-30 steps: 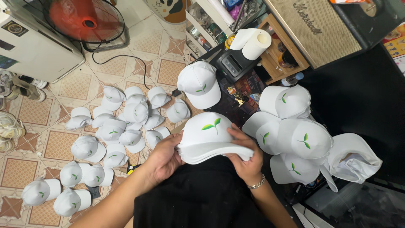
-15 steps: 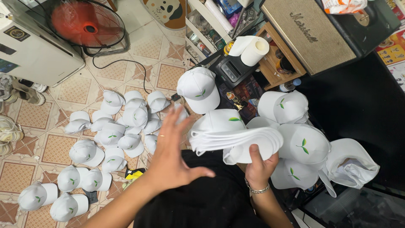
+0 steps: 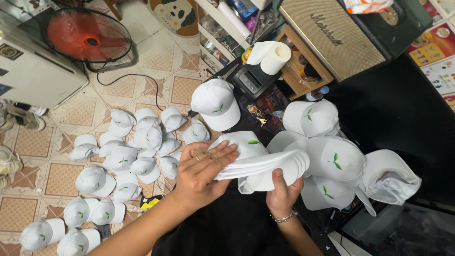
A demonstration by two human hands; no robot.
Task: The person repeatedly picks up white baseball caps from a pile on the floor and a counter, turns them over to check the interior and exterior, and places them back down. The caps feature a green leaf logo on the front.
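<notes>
A white cap with a small green leaf mark (image 3: pixel 258 163) lies on its side in front of me, brim pointing right. My right hand (image 3: pixel 283 193) grips it from below, fingers curled round the brim. My left hand (image 3: pixel 204 173) lies flat on the cap's crown from the left, fingers stretched along it. More white caps with leaf marks (image 3: pixel 332 159) are stacked just right of it on the black table (image 3: pixel 403 114).
Another white cap (image 3: pixel 217 103) sits on a stand ahead. Several white caps (image 3: pixel 128 151) are scattered over the tiled floor at left. A red fan (image 3: pixel 87 38), a white appliance (image 3: pixel 33 71), a paper roll (image 3: pixel 272 57) and a speaker (image 3: pixel 332 38) stand further off.
The cap was held level in both hands, then turned on its side. My left hand let go, lifted with fingers spread, and now presses flat on the crown.
</notes>
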